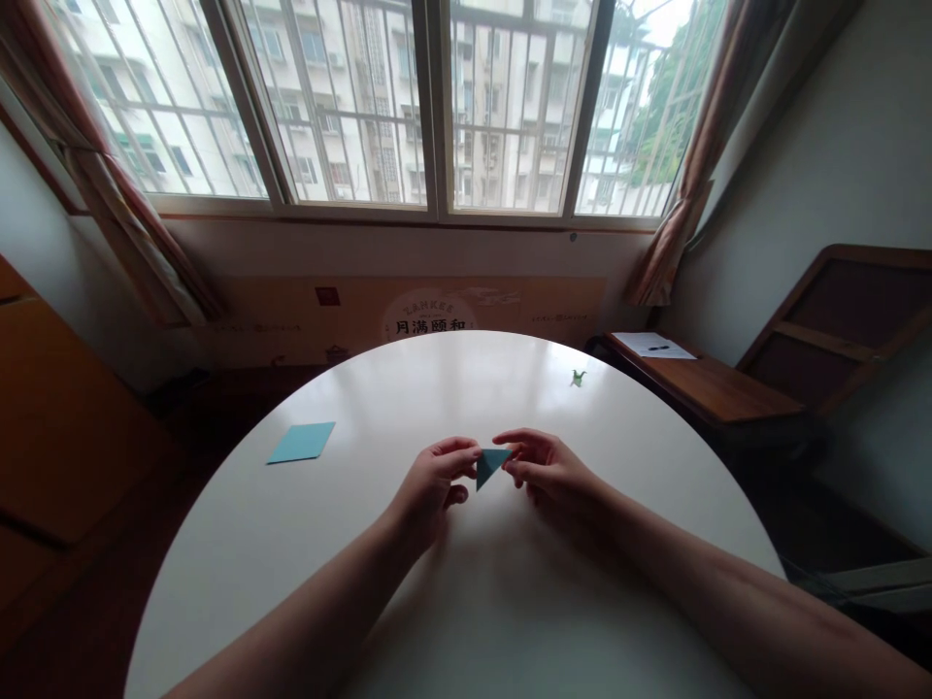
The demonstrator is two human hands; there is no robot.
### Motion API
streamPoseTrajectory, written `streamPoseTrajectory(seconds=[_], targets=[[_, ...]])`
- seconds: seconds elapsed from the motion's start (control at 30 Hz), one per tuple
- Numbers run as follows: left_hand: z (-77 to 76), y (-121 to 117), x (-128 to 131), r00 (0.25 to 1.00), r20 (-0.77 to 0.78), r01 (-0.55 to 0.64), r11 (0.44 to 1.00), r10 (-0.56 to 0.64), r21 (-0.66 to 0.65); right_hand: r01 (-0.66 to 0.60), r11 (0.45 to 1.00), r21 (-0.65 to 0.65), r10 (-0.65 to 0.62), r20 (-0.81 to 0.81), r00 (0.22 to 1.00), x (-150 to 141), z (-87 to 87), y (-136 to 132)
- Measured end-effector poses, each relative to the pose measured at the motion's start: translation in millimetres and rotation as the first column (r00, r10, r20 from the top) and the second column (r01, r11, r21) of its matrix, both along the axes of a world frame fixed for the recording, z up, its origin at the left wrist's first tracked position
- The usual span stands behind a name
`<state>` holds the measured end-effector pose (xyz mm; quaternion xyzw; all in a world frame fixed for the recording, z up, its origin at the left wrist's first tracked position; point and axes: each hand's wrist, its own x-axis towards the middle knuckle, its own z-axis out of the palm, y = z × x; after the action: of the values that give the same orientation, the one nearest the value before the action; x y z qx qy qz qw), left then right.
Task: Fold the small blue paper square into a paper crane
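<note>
A small teal sheet of origami paper (490, 466), folded into a triangle, is held up between my two hands above the table. My left hand (439, 473) pinches its upper left corner between thumb and fingers, with the other fingers curled below. At the right-hand corner, my right hand (546, 466) closes its fingertips on the paper, its index finger arched above. One point of the triangle hangs downward. On the table to the left lies a flat light-blue stack or sheet of square paper (301, 443). A small green folded paper bird (578, 378) stands toward the back right.
The round white table (466, 621) spreads under both arms, its curved edge beyond the hands. At the right, a wooden chair or bench (749, 393) bears a white sheet (650, 346) with a dark pen-like item. A printed cardboard panel (291, 316) stands below the barred window.
</note>
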<state>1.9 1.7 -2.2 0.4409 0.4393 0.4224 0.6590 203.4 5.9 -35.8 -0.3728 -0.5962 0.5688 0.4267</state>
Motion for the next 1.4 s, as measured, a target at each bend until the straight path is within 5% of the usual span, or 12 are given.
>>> streamPoseTrajectory(seconds=[0.67,1.0,1.4], targets=[[-16.5,15.3,-5.3,0.999,0.0,-0.048,0.999,0.048,-0.025,0.216,0.974,-0.071,-0.21,0.078,0.975,-27.5,3.6,13.9],[-10.6,34.2,-15.6,0.984,-0.03,0.167,0.968,-0.175,-0.187,0.149,0.984,0.093,-0.155,0.061,0.986,-22.9,-6.4,9.6],[-1.5,14.8,-22.0,0.94,0.134,0.336,0.916,-0.313,-0.218,0.072,0.986,0.149,-0.077,0.032,0.996,-26.4,1.0,-9.2]])
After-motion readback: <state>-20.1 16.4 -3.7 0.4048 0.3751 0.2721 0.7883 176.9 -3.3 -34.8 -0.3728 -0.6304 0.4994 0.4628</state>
